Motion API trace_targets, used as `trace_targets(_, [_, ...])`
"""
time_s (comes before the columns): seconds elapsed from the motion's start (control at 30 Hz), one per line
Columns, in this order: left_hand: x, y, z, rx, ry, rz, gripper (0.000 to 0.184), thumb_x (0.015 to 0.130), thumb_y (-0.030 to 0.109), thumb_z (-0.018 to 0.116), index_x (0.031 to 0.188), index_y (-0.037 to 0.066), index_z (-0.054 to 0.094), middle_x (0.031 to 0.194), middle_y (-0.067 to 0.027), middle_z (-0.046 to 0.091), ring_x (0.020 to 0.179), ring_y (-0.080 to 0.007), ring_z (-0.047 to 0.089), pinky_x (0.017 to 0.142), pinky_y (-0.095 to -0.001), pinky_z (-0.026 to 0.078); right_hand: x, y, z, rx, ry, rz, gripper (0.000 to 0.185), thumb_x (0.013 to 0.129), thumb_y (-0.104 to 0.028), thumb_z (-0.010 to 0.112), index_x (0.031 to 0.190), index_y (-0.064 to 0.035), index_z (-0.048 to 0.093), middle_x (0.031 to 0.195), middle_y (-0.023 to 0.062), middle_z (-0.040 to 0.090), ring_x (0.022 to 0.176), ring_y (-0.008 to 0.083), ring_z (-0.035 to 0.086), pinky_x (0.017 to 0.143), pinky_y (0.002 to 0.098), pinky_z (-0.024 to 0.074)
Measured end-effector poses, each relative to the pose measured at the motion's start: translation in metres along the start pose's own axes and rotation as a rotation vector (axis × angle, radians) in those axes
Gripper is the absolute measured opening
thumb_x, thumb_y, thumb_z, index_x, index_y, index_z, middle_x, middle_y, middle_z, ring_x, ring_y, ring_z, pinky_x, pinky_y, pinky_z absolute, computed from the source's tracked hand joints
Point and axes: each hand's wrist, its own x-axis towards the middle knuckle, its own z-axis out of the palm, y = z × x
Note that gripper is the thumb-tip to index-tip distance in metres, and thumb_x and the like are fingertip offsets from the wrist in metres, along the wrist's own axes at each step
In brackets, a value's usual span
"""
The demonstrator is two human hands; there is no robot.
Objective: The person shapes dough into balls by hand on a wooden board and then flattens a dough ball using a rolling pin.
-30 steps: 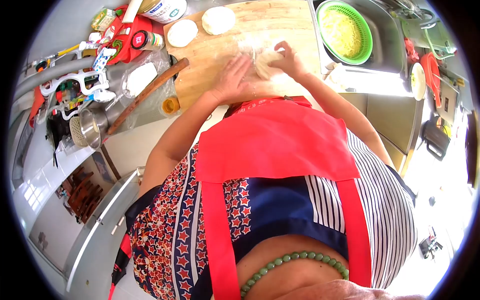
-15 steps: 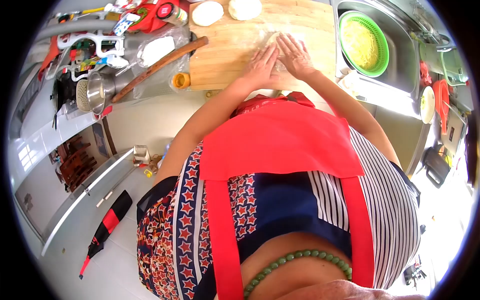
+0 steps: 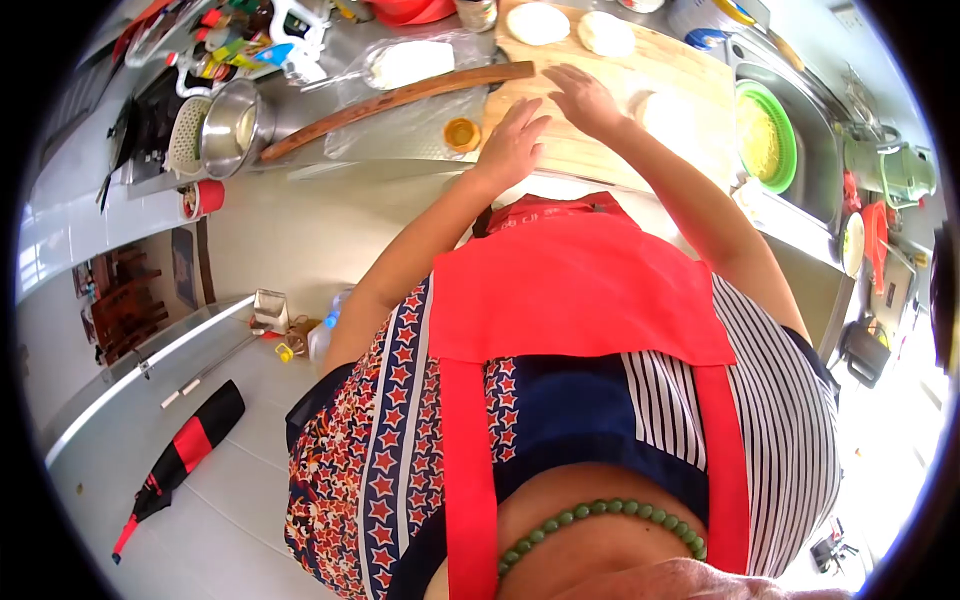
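Note:
My left hand (image 3: 513,147) is over the front left edge of the wooden board (image 3: 620,150), fingers stretched out and holding nothing. Further in, my right hand (image 3: 585,102) reaches left above the board, open, its fingertips close to the end of a long wooden rolling pin (image 3: 400,100). That pin lies slanted across the counter, its tip at the board's left edge. To the right of my right hand, a pale piece of dough (image 3: 657,115) rests on the board, washed out by bright light. Two white dough pieces (image 3: 538,24) sit at the back.
Left of the board are a plastic bag with white contents (image 3: 410,64), a small orange-yellow cup (image 3: 462,135) and a steel bowl (image 3: 236,128). A green basket of yellow shreds (image 3: 765,135) stands in the sink (image 3: 808,150) on the right.
Both hands have come off the dough they were pressing and moved left toward the rolling pin. The camera view has turned left, so the board appears further right.

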Motion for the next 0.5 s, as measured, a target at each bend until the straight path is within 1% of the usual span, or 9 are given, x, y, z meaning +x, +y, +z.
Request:
trace_targets(0.07, [-0.018, -0.016, -0.019, 0.007, 0.046, 0.005, 0.040, 0.077, 0.004, 0.067, 0.116, 0.002, 0.058, 0.136, -0.0190, 0.045, 0.129, -0.0392, 0.041, 0.106, -0.0446, 0.037, 0.042, -0.029, 0.026, 0.002, -0.086, -0.018, 0.041, 0.087, -0.017, 0.060, 0.127, -0.0094, 0.054, 0.130, 0.0105, 0.055, 0.126, 0.0292, 0.047, 0.103, 0.0410, 0.0395])
trace_targets(0.17, [-0.042, -0.027, -0.044, -0.015, 0.094, -0.017, 0.037, 0.076, 0.001, 0.066, 0.112, 0.001, 0.057, 0.134, -0.0203, 0.045, 0.127, -0.0398, 0.042, 0.106, -0.0453, 0.037, 0.084, -0.054, 0.049, -0.144, -0.180, -0.064, 0.042, 0.087, -0.019, 0.060, 0.128, -0.0113, 0.054, 0.125, 0.0065, 0.057, 0.122, 0.0257, 0.050, 0.099, 0.0397, 0.0419])
trace_targets(0.27, [-0.065, -0.044, -0.069, -0.013, 0.141, -0.078, 0.037, 0.075, -0.002, 0.066, 0.111, 0.001, 0.057, 0.132, -0.0204, 0.046, 0.126, -0.0397, 0.043, 0.105, -0.0453, 0.038, 0.111, -0.068, 0.076, -0.346, -0.354, -0.073, 0.042, 0.087, -0.019, 0.059, 0.129, -0.0146, 0.053, 0.124, 0.0027, 0.058, 0.119, 0.0214, 0.052, 0.096, 0.0373, 0.0425])
trace_targets(0.3, [-0.075, -0.049, -0.075, 0.006, 0.171, -0.100, 0.037, 0.075, -0.002, 0.066, 0.111, 0.001, 0.057, 0.132, -0.0203, 0.047, 0.126, -0.0395, 0.043, 0.104, -0.0454, 0.038, 0.116, -0.073, 0.083, -0.407, -0.346, -0.082, 0.041, 0.088, -0.016, 0.056, 0.128, -0.0169, 0.054, 0.121, 0.0014, 0.059, 0.118, 0.0191, 0.053, 0.095, 0.0363, 0.0416])
trace_targets(0.33, [-0.085, -0.053, -0.080, 0.022, 0.200, -0.123, 0.036, 0.075, -0.002, 0.065, 0.111, 0.001, 0.057, 0.131, -0.0202, 0.047, 0.125, -0.0394, 0.044, 0.104, -0.0455, 0.039, 0.119, -0.075, 0.088, -0.431, -0.387, -0.068, 0.039, 0.088, -0.016, 0.055, 0.127, -0.0170, 0.054, 0.119, 0.0012, 0.059, 0.117, 0.0191, 0.054, 0.094, 0.0363, 0.0416])
trace_targets(0.4, [-0.103, -0.064, -0.087, 0.043, 0.256, -0.179, 0.033, 0.077, -0.002, 0.063, 0.110, 0.003, 0.059, 0.129, -0.0172, 0.050, 0.122, -0.0369, 0.047, 0.103, -0.0442, 0.040, 0.126, -0.079, 0.090, -0.481, -0.478, -0.047, 0.037, 0.088, -0.014, 0.054, 0.125, -0.0171, 0.055, 0.116, 0.0009, 0.060, 0.115, 0.0191, 0.056, 0.094, 0.0363, 0.0416])
trace_targets(0.43, [-0.111, -0.072, -0.090, 0.056, 0.267, -0.212, 0.033, 0.077, -0.001, 0.062, 0.110, 0.003, 0.059, 0.128, -0.0163, 0.051, 0.120, -0.0362, 0.048, 0.102, -0.0437, 0.040, 0.125, -0.081, 0.086, -0.448, -0.433, -0.066, 0.037, 0.087, -0.012, 0.054, 0.124, -0.0153, 0.053, 0.115, 0.0029, 0.059, 0.112, 0.0209, 0.058, 0.091, 0.0370, 0.0448])
trace_targets(0.47, [-0.118, -0.079, -0.092, 0.069, 0.280, -0.246, 0.033, 0.078, -0.001, 0.062, 0.110, 0.004, 0.059, 0.126, -0.0155, 0.052, 0.118, -0.0356, 0.049, 0.102, -0.0432, 0.041, 0.122, -0.085, 0.084, -0.394, -0.416, -0.026, 0.038, 0.087, -0.011, 0.053, 0.125, -0.0147, 0.053, 0.116, 0.0038, 0.058, 0.112, 0.0218, 0.058, 0.091, 0.0372, 0.0457])
trace_targets(0.5, [-0.122, -0.084, -0.094, 0.109, 0.283, -0.278, 0.033, 0.077, 0.002, 0.063, 0.110, 0.005, 0.060, 0.121, -0.0133, 0.055, 0.113, -0.0342, 0.052, 0.099, -0.0419, 0.043, 0.118, -0.089, 0.082, -0.342, -0.399, 0.012, 0.039, 0.087, -0.011, 0.053, 0.125, -0.0142, 0.052, 0.117, 0.0048, 0.058, 0.111, 0.0227, 0.059, 0.090, 0.0375, 0.0467])
